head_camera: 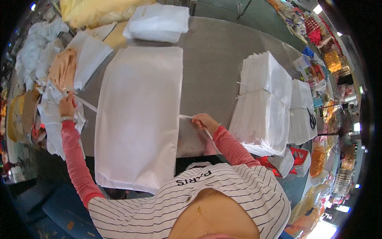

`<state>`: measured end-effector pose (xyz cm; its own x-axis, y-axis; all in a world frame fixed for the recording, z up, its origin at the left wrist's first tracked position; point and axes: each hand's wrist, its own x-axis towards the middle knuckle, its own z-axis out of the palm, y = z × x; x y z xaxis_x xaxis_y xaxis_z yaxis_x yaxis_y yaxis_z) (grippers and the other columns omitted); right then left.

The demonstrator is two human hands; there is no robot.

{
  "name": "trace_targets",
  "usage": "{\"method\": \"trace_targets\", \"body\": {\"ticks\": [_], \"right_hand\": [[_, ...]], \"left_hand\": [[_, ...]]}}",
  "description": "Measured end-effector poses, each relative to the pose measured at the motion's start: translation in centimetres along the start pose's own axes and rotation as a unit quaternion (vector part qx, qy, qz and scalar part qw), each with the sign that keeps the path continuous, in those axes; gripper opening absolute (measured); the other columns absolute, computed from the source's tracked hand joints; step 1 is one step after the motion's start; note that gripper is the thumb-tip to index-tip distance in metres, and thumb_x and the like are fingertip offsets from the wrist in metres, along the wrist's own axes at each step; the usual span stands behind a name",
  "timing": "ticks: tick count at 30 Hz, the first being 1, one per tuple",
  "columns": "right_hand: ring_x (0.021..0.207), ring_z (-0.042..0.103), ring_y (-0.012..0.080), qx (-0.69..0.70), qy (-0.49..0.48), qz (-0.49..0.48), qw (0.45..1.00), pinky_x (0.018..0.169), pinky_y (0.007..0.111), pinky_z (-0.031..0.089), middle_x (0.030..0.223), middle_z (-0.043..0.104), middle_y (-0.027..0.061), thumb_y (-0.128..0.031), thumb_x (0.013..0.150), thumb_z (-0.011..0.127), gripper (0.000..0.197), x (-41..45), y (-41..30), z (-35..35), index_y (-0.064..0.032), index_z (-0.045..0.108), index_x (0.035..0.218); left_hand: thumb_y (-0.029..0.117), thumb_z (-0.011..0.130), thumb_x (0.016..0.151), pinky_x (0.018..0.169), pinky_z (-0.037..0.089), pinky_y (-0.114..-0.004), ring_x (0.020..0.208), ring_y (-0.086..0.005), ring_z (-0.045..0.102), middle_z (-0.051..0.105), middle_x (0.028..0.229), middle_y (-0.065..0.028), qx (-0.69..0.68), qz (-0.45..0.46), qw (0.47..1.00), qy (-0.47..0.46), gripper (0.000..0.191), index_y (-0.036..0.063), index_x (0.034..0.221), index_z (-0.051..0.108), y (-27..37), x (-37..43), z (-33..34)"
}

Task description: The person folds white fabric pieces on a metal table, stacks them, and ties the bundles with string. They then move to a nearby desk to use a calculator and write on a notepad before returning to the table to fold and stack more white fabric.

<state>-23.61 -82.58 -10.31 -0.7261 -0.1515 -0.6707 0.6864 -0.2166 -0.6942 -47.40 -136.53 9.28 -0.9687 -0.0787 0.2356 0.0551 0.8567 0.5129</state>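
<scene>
A stack of white translucent sheets or bags (140,113) lies lengthwise before me, its near end overhanging the table edge. A white strip (86,103) comes out from under it on both sides. My left hand (67,106) grips one end of the strip, left of the stack and beside crumpled white cloth. On the right, my right hand (205,122) is closed on the strip, whose loose tail hangs down past my wrist. The part of the strip beneath the stack is hidden.
Tied white bundles (264,104) stand on the grey table (212,65) at right, with black-handled scissors (312,119) on the farther one. A folded white bundle (158,23) lies at the far edge. Peach cloth (63,68) and yellow material (98,10) are at left.
</scene>
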Motion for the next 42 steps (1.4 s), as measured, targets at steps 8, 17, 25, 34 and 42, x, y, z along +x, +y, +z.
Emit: {"method": "trace_targets", "body": {"ticks": [8, 17, 25, 34, 42], "right_hand": [[0.048, 0.045, 0.008, 0.003, -0.057, -0.117, 0.991, 0.042, 0.022, 0.034, 0.058, 0.051, -0.0008, -0.024, 0.085, 0.056, 0.022, -1.7, 0.3, 0.8, -0.0049, 0.061, 0.077], [0.053, 0.042, 0.0069, -0.076, 0.042, -0.171, 0.981, 0.048, 0.022, 0.033, 0.062, 0.049, -0.0021, -0.029, 0.085, 0.055, 0.026, -5.1, 1.0, 0.1, -0.0044, 0.061, 0.078], [0.06, 0.055, 0.0139, -0.221, 0.085, -0.358, 0.903, 0.056, 0.029, 0.043, 0.064, 0.059, 0.0077, -0.024, 0.081, 0.057, 0.023, -5.8, -3.8, 5.4, -0.0014, 0.061, 0.08], [0.057, 0.06, 0.0262, -0.416, 0.217, -0.464, 0.752, 0.055, 0.035, 0.047, 0.063, 0.062, 0.0104, -0.023, 0.084, 0.052, 0.023, -4.7, -5.9, 6.0, -0.0028, 0.06, 0.076], [0.05, 0.06, 0.0218, -0.351, 0.118, -0.379, 0.848, 0.049, 0.033, 0.046, 0.057, 0.06, 0.0093, -0.025, 0.088, 0.049, 0.027, -5.8, -4.4, 5.1, -0.0041, 0.063, 0.077]], "left_hand": [[0.014, 0.05, 0.083, 0.062, 0.042, -0.038, 0.068, -0.027, 0.056, 0.057, 0.069, -0.0071, 0.115, 0.411, 0.903, 0.052, 0.013, 0.0083, 0.075, 0.058, 12.7, -11.3, 9.7], [0.024, 0.051, 0.085, 0.063, 0.042, -0.041, 0.065, -0.0293, 0.057, 0.06, 0.066, -0.0095, 0.032, 0.425, 0.888, -0.173, 0.024, 0.0091, 0.068, 0.058, 25.9, -21.6, 21.7], [0.025, 0.059, 0.074, 0.064, 0.043, -0.041, 0.065, -0.0264, 0.059, 0.061, 0.064, -0.0067, 0.118, 0.471, 0.847, -0.215, 0.016, 0.0119, 0.067, 0.061, 26.7, -21.8, 22.4], [0.024, 0.058, 0.074, 0.069, 0.044, -0.04, 0.073, -0.0264, 0.06, 0.064, 0.074, -0.0068, 0.153, 0.45, 0.834, -0.279, 0.015, 0.0113, 0.07, 0.064, 25.7, -20.9, 23.4], [0.021, 0.055, 0.077, 0.074, 0.045, -0.039, 0.08, -0.0287, 0.061, 0.065, 0.081, -0.014, -0.07, 0.41, 0.794, -0.444, 0.02, 0.0067, 0.081, 0.068, 24.0, -17.5, 22.8]]}}
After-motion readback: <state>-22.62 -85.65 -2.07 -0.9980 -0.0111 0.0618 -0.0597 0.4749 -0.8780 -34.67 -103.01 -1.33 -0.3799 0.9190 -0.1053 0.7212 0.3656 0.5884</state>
